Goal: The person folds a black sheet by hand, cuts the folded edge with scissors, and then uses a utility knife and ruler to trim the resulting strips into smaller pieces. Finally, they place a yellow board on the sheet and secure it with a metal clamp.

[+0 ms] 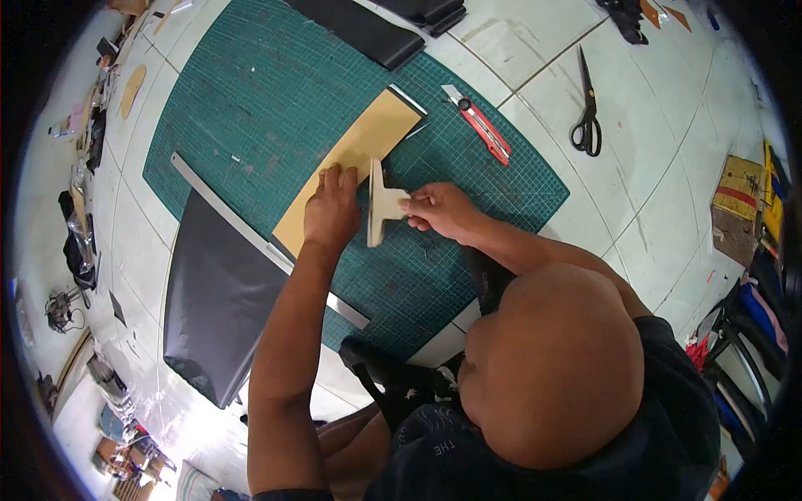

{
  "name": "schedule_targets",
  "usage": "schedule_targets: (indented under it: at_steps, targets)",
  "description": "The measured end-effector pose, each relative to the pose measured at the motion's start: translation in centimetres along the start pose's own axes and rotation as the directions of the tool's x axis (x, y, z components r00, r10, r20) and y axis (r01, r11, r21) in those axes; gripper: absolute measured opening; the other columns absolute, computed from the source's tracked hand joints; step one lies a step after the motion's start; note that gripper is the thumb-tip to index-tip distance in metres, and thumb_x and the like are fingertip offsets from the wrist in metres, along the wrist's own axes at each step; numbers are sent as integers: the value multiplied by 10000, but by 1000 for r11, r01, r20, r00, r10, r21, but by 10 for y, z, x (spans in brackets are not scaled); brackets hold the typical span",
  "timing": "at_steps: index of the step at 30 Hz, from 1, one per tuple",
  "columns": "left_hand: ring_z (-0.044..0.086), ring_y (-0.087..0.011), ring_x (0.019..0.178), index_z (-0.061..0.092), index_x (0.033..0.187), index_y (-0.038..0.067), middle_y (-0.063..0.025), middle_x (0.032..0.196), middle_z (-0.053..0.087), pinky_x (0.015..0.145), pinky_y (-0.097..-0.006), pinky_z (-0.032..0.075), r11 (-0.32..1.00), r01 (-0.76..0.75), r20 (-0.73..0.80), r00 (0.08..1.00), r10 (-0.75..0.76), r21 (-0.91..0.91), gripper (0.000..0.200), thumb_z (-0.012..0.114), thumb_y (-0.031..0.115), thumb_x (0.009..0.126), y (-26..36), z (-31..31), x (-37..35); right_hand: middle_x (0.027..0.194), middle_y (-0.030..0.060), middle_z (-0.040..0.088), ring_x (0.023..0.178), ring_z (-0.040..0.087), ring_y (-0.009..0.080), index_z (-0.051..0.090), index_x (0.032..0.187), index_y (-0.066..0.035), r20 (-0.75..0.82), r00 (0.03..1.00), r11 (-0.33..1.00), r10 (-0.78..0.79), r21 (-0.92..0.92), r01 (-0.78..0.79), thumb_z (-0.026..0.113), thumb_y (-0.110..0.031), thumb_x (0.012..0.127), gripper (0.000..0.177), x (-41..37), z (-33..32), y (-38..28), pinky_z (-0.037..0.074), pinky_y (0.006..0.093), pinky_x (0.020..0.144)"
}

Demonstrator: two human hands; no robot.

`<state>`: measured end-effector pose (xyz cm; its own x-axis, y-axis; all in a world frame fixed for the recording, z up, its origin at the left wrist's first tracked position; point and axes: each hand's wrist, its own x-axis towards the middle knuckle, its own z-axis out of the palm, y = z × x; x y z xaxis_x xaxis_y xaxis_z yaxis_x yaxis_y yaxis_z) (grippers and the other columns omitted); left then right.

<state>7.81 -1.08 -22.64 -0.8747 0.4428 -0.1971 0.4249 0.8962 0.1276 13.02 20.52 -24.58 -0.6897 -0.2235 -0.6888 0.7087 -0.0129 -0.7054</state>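
A tan rectangular strip of board [368,138] lies slanted across the green cutting mat [251,92]. Pressing on its near part are the spread fingertips of my left hand [332,204], which grips nothing. My right hand [439,209] pinches the stem of a pale T-shaped scraper [387,203], its long edge beside the strip and close to my left hand. Dark material shows along the strip's lower edge, partly hidden by my left hand. At the strip's far end is a narrow white edge [408,98].
A red utility knife [480,129] lies right of the strip. Black scissors [588,113] rest on the white tiles [535,42]. A metal ruler [221,199] crosses a black sheet [213,292] at left. Folded black material [359,32] lies at the mat's far edge.
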Motion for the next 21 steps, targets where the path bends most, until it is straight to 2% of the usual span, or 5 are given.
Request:
schedule_targets:
  at_steps: [7,8,14,17,21]
  targets:
    - [656,-350,1087,509,1281,99,-189,1312,538,802,-418,603,1000,-6,18,1000,6,-22,525,656,88,777,-5,-1,0,908,107,681,774,668,139,608,1115,79,-66,996,979,-57,192,69,718,-273,927,414,24,-2,0,560,241,671]
    - [660,-344,1076,507,1290,103,-185,1315,537,798,-420,603,1000,-17,7,1000,17,-9,537,661,93,775,-7,0,-1,927,106,680,800,673,148,611,1122,68,-82,997,976,-15,214,33,724,-278,921,416,25,-3,0,563,250,686]
    - [648,-358,1076,489,1353,115,-165,1340,535,883,-434,568,992,-35,79,996,45,-125,630,692,81,758,-15,-13,-2,947,105,666,811,675,157,593,1134,63,-113,991,946,-69,307,100,713,-269,932,407,34,2,3,566,264,696]
    - [637,-365,1096,483,1355,112,-170,1351,521,893,-439,566,987,-53,118,990,72,-154,650,705,96,744,-21,-17,-1,957,101,662,822,673,152,575,1147,51,-270,959,931,-88,319,175,703,-267,940,400,33,13,-8,564,266,703]
    - [633,-374,1102,461,1366,103,-170,1365,504,905,-439,566,988,-29,151,987,52,-152,680,707,98,732,-19,-23,-2,957,102,663,826,671,145,557,1143,58,-289,951,923,-111,326,206,699,-273,942,413,36,26,3,557,260,697]
